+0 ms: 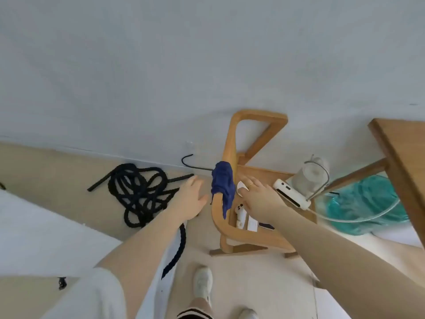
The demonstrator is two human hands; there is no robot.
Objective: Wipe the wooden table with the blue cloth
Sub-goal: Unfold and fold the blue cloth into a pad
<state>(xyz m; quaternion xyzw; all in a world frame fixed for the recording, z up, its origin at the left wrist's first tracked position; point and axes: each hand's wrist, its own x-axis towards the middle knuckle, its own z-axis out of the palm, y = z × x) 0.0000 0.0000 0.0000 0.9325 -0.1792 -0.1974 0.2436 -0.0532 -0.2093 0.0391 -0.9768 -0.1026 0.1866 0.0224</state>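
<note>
Neither hand holds anything: left hand (192, 199) and right hand (257, 196) reach out with fingers straight, one on each side of the blue cloth (222, 185). At far right, only a corner of the wooden table (400, 143) shows. On the wooden chair (232, 143), the cloth hangs draped over its armrest. Black rope (138, 192) lies coiled on the floor left of the chair.
</note>
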